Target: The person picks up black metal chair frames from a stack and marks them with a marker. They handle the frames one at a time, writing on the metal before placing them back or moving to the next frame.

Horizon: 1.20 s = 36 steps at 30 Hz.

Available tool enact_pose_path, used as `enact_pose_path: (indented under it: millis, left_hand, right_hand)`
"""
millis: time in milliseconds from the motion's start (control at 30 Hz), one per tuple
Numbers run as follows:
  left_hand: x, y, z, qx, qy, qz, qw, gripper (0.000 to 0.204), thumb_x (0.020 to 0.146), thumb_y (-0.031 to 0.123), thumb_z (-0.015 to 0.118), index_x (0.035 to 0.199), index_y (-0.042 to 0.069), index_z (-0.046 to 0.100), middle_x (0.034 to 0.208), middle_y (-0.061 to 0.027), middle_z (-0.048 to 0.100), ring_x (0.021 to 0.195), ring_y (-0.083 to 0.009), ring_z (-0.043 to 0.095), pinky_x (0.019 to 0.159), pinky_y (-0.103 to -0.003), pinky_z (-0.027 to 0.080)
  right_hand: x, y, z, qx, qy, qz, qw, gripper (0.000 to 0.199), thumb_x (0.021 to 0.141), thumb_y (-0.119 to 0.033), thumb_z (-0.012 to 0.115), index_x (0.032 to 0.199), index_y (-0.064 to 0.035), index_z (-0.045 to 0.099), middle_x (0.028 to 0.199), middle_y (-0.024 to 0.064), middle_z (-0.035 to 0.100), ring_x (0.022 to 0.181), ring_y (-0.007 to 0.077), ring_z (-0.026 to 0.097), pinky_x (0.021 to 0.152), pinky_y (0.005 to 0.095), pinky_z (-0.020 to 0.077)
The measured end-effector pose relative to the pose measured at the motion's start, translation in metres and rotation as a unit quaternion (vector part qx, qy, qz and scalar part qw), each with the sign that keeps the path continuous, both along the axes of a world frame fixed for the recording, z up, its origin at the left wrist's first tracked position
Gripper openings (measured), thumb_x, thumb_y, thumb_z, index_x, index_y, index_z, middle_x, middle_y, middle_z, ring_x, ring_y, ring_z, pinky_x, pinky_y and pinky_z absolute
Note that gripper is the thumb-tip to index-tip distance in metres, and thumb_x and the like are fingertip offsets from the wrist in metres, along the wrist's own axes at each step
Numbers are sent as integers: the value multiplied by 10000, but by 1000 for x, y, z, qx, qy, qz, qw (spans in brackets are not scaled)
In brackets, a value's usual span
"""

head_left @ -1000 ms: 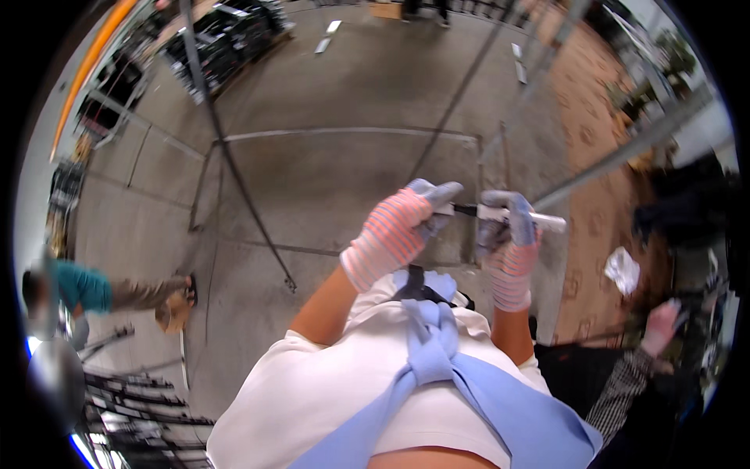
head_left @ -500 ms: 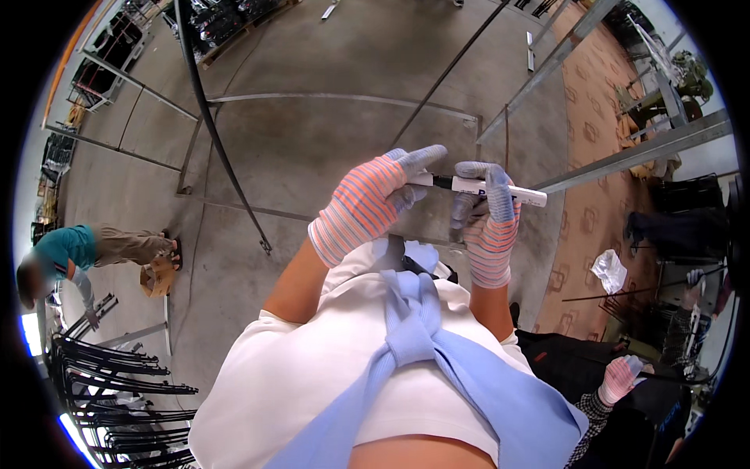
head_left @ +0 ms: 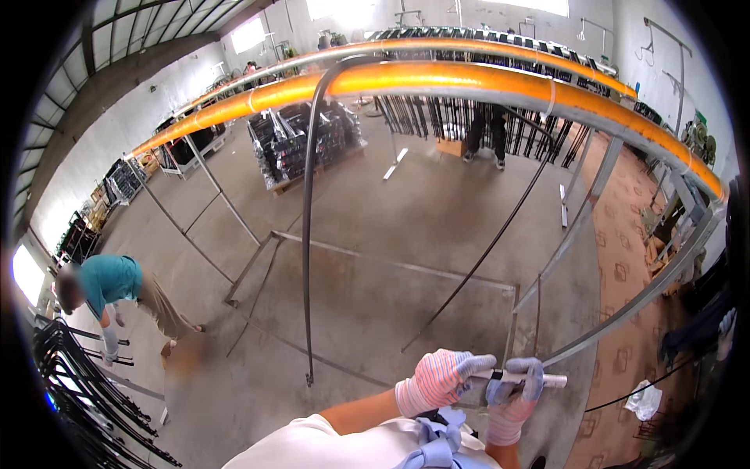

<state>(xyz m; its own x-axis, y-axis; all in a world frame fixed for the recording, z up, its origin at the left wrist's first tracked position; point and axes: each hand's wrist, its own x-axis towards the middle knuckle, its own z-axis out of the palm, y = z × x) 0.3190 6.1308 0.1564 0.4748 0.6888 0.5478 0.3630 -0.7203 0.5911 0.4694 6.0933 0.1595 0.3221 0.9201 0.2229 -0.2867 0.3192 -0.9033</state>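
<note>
Both hands sit low in the view at about five o'clock, each in a knitted glove with pink-and-white striped cuff and grey-blue coated fingers. Left hand (head_left: 441, 377) and right hand (head_left: 517, 384) are close together, both clamped on a short white cylindrical marker-like tool (head_left: 512, 380) that lies level between them, its pale tip poking out to the right past the right-hand fingers. Just behind the tool a slim grey metal tube (head_left: 625, 313) slants up toward three o'clock. Overhead, from nine to two o'clock, sweeps a thick, smooth, orange-painted metal pipe (head_left: 437, 78), with a second one behind it. A thin dark steel rod bent into an arch (head_left: 307, 234) hangs down from it to the rough grey concrete floor (head_left: 406, 219), where a rectangular frame of thin bars (head_left: 391, 264) lies. At eight o'clock a person in a teal shirt (head_left: 109, 281) bends over beside stacked black wire racks (head_left: 86, 391). At four o'clock a brown patterned mat (head_left: 625, 273) covers the floor.
</note>
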Motion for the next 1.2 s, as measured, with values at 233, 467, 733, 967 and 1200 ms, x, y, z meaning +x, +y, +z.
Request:
enact_pose_path:
  millis: [233, 467, 733, 967, 1200]
  left_hand:
    - [12, -4, 11, 3, -50, 0, 999, 192, 720, 70, 608, 893, 68, 523, 630, -89, 564, 545, -281, 558, 462, -326, 435]
    - [13, -6, 7, -80, 7, 28, 996, 116, 776, 143, 556, 839, 62, 500, 605, -131, 527, 565, -319, 528, 483, -370, 409]
    - [13, 6, 17, -272, 55, -4, 961, 156, 822, 205, 510, 837, 50, 514, 600, -146, 510, 569, -323, 510, 510, -365, 391]
    - [-6, 11, -17, -631, -168, -111, 749, 261, 829, 323, 527, 736, 79, 537, 620, 71, 454, 523, -28, 386, 443, -190, 291]
    - [-2, -9, -18, -606, -208, -106, 760, 217, 871, 274, 502, 936, 70, 536, 608, 48, 435, 508, -36, 387, 467, -183, 349]
  right_hand:
    - [9, -6, -71, 114, -381, -184, 899, 507, 774, -7, 506, 1229, -111, 307, 734, 70, 476, 569, 183, 429, 510, 301, 350]
    - [-2, -1, -45, 148, -438, -254, 850, 463, 788, -7, 496, 1211, -94, 328, 736, 71, 478, 576, 189, 434, 507, 310, 341]
    - [-6, 12, -52, 181, -384, -310, 851, 68, 773, 12, 484, 810, -38, 457, 608, 38, 422, 544, 167, 430, 493, 314, 346]
    - [-14, 2, -61, 12, 83, -50, 995, 122, 825, -128, 535, 759, -27, 549, 708, 65, 567, 618, 106, 520, 536, 242, 412]
    - [-2, -1, -58, -58, 72, -5, 996, 233, 819, -215, 561, 721, -7, 598, 656, 64, 605, 589, 103, 546, 558, 259, 454]
